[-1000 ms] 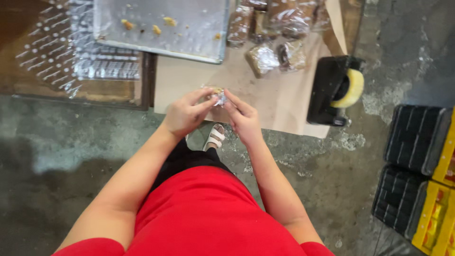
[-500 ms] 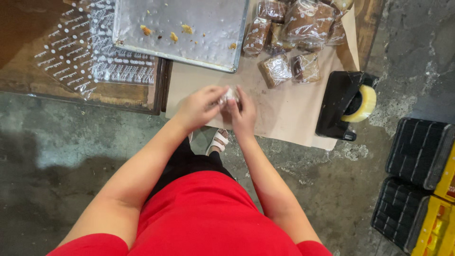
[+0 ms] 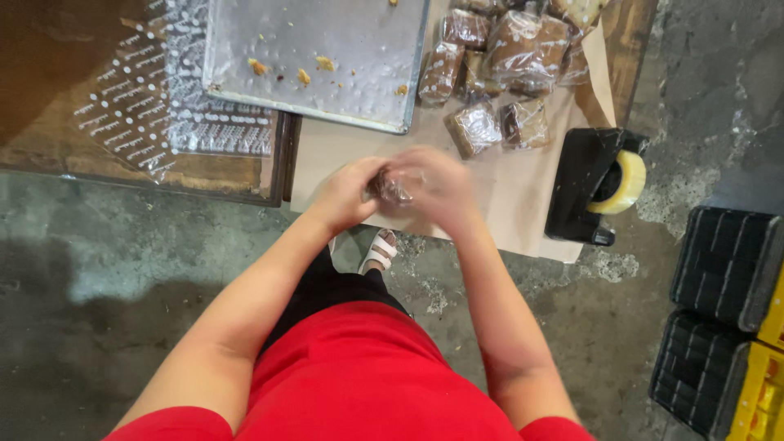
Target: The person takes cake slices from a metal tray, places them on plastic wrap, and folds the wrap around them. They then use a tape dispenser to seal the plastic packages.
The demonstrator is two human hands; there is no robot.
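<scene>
My left hand [image 3: 347, 194] and my right hand [image 3: 437, 188] meet over the near edge of a sheet of brown paper [image 3: 506, 188]. Between them they grip a small brown baked piece in clear wrap [image 3: 394, 191]. My right hand is blurred and covers most of it. Beyond my hands lies a pile of wrapped brown pieces [image 3: 498, 57]. To my right stands a black tape dispenser [image 3: 596, 184] with a yellowish roll.
A metal baking tray [image 3: 327, 82] with a few crumbs lies on the wooden table [image 3: 49, 98], beside clear dotted bags [image 3: 155, 106]. Black and yellow crates [image 3: 727, 310] stand on the concrete floor at the right. A sandalled foot [image 3: 380, 249] shows below the table edge.
My hands stay together on the wrapped piece. My right hand has shifted over it and now blurs. The camera view has drifted so the table sits further right and lower.
</scene>
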